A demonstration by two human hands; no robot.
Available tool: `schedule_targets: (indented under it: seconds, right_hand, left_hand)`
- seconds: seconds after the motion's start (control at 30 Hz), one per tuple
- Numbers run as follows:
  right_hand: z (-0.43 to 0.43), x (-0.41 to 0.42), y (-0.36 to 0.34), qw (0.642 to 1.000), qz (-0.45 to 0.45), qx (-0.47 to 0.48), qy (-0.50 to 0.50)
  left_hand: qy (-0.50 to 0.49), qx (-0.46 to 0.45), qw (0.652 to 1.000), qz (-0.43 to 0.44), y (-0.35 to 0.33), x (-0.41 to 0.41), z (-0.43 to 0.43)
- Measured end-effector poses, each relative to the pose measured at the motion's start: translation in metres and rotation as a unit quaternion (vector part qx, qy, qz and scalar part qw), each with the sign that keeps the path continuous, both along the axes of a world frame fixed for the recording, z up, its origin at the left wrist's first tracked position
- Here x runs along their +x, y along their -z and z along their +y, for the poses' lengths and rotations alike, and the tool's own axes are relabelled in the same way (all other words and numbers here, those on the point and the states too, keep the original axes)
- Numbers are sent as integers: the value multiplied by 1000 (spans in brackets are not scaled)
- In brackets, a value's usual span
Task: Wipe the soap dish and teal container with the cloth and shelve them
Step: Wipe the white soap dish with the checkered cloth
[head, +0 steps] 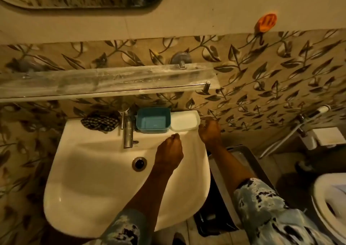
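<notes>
Both hands hover over the back rim of the sink, and neither holds anything. Going left to right, the checked cloth lies bunched on the rim, left of the tap, untouched and well apart from either hand. Right of the tap sits the teal container, open side up, pushed back against the tiled wall, with the white soap dish touching its right side. I read that pairing as a parking spot: both pieces wait on the flat ledge where they cannot slide into the basin.

My left hand has its fingers curled loosely together just in front of the soap dish, not touching it. My right hand reaches past the sink's right edge beside the dish corner, fingers bent downward; I cannot tell whether they touch the dish.

Above, the glass shelf runs bare along its whole visible length, so there is ample landing room, though its front rail makes a lip to lift over. The ledge is narrow, and the tap crowds the teal container's left side.
</notes>
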State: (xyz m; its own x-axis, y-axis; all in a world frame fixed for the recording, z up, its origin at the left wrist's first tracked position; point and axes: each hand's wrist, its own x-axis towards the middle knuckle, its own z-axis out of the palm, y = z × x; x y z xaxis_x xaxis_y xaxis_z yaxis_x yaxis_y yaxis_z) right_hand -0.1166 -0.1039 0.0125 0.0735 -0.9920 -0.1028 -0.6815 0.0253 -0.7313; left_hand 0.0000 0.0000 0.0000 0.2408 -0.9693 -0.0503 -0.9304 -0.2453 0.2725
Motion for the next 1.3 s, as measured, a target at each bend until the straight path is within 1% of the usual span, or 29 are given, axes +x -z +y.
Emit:
schedule_targets:
  seconds: [0.13, 0.23, 0.33, 0.4, 0.53, 0.63, 0.73, 0.93, 1.03, 1.13, 1.3]
  right_hand:
    - [-17, 8, 6, 999, -9, 45, 14]
    - [-24, 12, 15, 998, -13, 59, 23]
    - [-30, 18, 19, 996, -2, 76, 45]
    - [-34, 21, 19, 994, 10, 88, 64]
    - [-35, 18, 19, 991, 8, 96, 92]
    - [-32, 16, 20, 985, -35, 117, 120]
    - [-24, 16, 20, 972, -86, 157, 154]
    - [3, 12, 16, 945, -181, 204, 178]
    - [22, 13, 19, 932, -227, 223, 174]
    - [45, 13, 25, 921, -267, 236, 157]
    - [85, 21, 31, 881, -359, 271, 146]
  left_hand:
    - [-128, -9, 985, 113, 4, 4, -13]
    - [-177, -2, 969, 171, 7, 6, -14]
    - [-199, 1, 953, 231, 12, 17, -11]
    - [-193, 9, 943, 269, 17, 23, -10]
    - [-191, 52, 926, 323, 19, 19, -9]
    - [-183, 90, 913, 354, 17, 17, -7]
    - [-170, 125, 903, 375, 16, 18, 3]
    - [-177, 138, 896, 382, 15, 41, 38]
    - [-183, 157, 882, 405, 12, 59, 58]
    - [-194, 146, 854, 460, 9, 75, 76]
    - [-206, 118, 843, 482, 5, 98, 104]
